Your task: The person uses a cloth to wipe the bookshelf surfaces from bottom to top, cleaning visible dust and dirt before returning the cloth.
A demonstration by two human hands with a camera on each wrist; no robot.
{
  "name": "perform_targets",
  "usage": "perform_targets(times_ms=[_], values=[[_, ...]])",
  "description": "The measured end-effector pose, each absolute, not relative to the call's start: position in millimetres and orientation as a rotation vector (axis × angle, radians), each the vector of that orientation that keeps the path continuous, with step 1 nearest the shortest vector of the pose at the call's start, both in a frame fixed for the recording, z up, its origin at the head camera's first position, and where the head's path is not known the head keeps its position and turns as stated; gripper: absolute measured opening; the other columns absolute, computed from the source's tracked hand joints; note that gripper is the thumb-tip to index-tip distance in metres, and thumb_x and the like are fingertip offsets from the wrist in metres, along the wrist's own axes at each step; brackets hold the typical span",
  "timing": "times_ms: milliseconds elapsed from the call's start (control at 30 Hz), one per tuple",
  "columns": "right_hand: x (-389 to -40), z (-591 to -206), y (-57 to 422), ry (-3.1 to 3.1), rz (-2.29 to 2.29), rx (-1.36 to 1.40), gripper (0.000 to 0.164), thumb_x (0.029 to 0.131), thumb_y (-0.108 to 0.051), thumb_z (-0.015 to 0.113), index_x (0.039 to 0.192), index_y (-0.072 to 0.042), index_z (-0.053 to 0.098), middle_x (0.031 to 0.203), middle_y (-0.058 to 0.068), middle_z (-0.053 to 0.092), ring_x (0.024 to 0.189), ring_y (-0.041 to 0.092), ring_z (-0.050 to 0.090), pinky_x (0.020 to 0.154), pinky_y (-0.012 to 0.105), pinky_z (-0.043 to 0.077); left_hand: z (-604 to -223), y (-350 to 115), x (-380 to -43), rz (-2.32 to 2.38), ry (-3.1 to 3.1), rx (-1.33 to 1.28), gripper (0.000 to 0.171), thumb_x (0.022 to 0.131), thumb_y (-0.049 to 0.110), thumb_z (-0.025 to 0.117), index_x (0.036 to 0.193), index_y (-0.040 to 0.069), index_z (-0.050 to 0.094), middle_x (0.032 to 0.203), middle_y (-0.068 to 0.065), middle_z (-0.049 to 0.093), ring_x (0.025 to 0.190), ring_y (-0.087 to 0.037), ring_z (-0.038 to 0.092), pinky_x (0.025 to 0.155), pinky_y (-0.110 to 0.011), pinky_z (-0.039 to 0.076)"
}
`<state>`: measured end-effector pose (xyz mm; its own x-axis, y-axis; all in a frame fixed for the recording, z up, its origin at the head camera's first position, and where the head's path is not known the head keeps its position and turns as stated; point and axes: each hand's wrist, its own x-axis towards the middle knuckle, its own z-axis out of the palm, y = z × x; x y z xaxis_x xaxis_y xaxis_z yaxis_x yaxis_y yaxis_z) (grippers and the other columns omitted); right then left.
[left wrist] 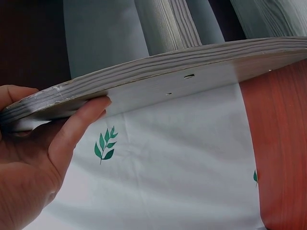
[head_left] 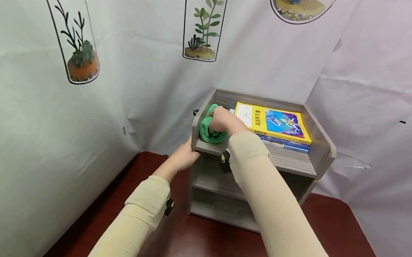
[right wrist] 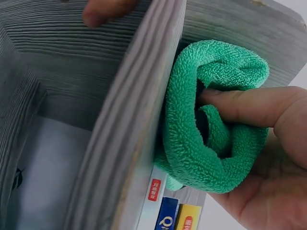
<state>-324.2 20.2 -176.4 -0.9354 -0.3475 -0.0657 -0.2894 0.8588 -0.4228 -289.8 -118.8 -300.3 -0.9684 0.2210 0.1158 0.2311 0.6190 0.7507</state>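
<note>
A rolled green towel (head_left: 205, 131) sits at the left end of the top compartment of a small grey wood-grain shelf (head_left: 292, 159). My right hand (head_left: 224, 119) holds the towel; in the right wrist view the thumb reaches into the middle of the roll (right wrist: 184, 139), with the other fingers behind it. Lower down, my left hand (head_left: 183, 157) grips the shelf's left side panel. The left wrist view shows that hand (left wrist: 29, 177) with thumb and fingers on opposite faces of the panel edge (left wrist: 158, 67).
Right of the towel, a yellow book (head_left: 280, 123) lies on top of blue books (head_left: 283, 145) in a stack. The shelf stands on a dark red table (head_left: 181, 241). White sheets printed with plants (head_left: 152, 78) hang behind and at both sides.
</note>
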Motion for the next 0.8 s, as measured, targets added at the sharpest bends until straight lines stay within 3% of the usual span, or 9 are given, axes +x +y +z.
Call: perform_targets(times_ms=[67, 167, 233, 367, 433, 467, 533, 700, 800], values=[[-328.5, -175.4, 21.2, 2.894, -0.629, -0.484, 0.012, 0.078, 0.003, 0.056, 0.085, -0.006, 0.057, 0.079, 0.006, 0.044, 0.065, 0.018, 0.035, 0.055, 0.027, 0.033, -299.5, -118.0, -291.0, -1.291, -2.828, -0.378, 0.072, 0.092, 0.015, 0.046, 0.149, 0.025, 0.004, 0.132, -0.017, 0.049, 0.091, -0.029, 0.055, 0.069, -0.041, 0.038], [-334.4, -172.8, 23.3, 2.900, -0.627, -0.468, 0.040, 0.078, 0.002, 0.058, 0.117, -0.006, 0.060, 0.104, 0.011, 0.054, 0.076, 0.020, 0.041, 0.059, 0.027, 0.037, -299.1, -116.9, -293.3, -1.260, -2.829, -0.353, 0.073, 0.090, 0.015, 0.048, 0.149, 0.026, 0.006, 0.126, -0.017, 0.054, 0.083, -0.029, 0.054, 0.067, -0.041, 0.038], [-338.8, -171.2, 24.3, 2.898, -0.634, -0.459, 0.047, 0.078, 0.002, 0.058, 0.125, -0.006, 0.057, 0.112, 0.012, 0.054, 0.078, 0.020, 0.042, 0.061, 0.028, 0.038, -299.3, -116.3, -294.0, -1.241, -2.824, -0.340, 0.073, 0.089, 0.015, 0.049, 0.149, 0.026, 0.008, 0.122, -0.017, 0.056, 0.078, -0.030, 0.054, 0.066, -0.041, 0.038], [-349.7, -170.8, 26.3, 2.893, -0.650, -0.452, 0.037, 0.079, 0.004, 0.057, 0.114, -0.006, 0.062, 0.102, 0.012, 0.053, 0.075, 0.020, 0.040, 0.061, 0.029, 0.037, -300.6, -116.0, -293.7, -1.208, -2.808, -0.328, 0.072, 0.088, 0.016, 0.050, 0.149, 0.025, 0.012, 0.120, -0.017, 0.058, 0.079, -0.029, 0.056, 0.067, -0.041, 0.040], [-356.5, -172.0, 26.9, 2.889, -0.651, -0.447, 0.023, 0.078, 0.005, 0.056, 0.096, -0.007, 0.062, 0.088, 0.008, 0.048, 0.070, 0.019, 0.036, 0.058, 0.028, 0.034, -301.8, -116.1, -292.3, -1.198, -2.805, -0.321, 0.071, 0.089, 0.017, 0.050, 0.149, 0.025, 0.013, 0.120, -0.017, 0.058, 0.080, -0.028, 0.056, 0.066, -0.041, 0.041], [-359.9, -172.6, 27.1, 2.887, -0.645, -0.450, 0.015, 0.077, 0.006, 0.055, 0.085, -0.007, 0.058, 0.081, 0.007, 0.043, 0.067, 0.018, 0.034, 0.057, 0.028, 0.032, -302.6, -115.9, -292.0, -1.194, -2.801, -0.319, 0.071, 0.088, 0.017, 0.050, 0.148, 0.024, 0.014, 0.119, -0.017, 0.059, 0.079, -0.027, 0.056, 0.066, -0.041, 0.041], [-366.6, -173.9, 27.3, 2.878, -0.648, -0.449, 0.020, 0.076, 0.007, 0.054, 0.070, -0.009, 0.043, 0.070, 0.004, 0.031, 0.062, 0.017, 0.027, 0.055, 0.028, 0.028, -304.1, -115.5, -290.5, -1.207, -2.796, -0.315, 0.071, 0.088, 0.016, 0.051, 0.148, 0.024, 0.014, 0.114, -0.017, 0.061, 0.074, -0.027, 0.056, 0.063, -0.040, 0.041], [-381.3, -174.6, 28.3, 2.866, -0.662, -0.436, 0.032, 0.075, 0.007, 0.052, 0.066, -0.012, 0.028, 0.065, 0.002, 0.018, 0.059, 0.016, 0.018, 0.056, 0.029, 0.023, -305.7, -115.5, -287.8, -1.196, -2.780, -0.309, 0.071, 0.087, 0.014, 0.053, 0.147, 0.021, 0.018, 0.105, -0.016, 0.064, 0.070, -0.026, 0.053, 0.062, -0.039, 0.040], [-389.0, -175.0, 30.3, 2.870, -0.676, -0.418, 0.022, 0.077, 0.005, 0.052, 0.070, -0.009, 0.036, 0.070, 0.003, 0.028, 0.063, 0.016, 0.023, 0.058, 0.029, 0.025, -305.6, -116.3, -287.5, -1.185, -2.772, -0.325, 0.070, 0.086, 0.014, 0.054, 0.147, 0.020, 0.019, 0.108, -0.015, 0.064, 0.074, -0.026, 0.055, 0.064, -0.041, 0.041]])
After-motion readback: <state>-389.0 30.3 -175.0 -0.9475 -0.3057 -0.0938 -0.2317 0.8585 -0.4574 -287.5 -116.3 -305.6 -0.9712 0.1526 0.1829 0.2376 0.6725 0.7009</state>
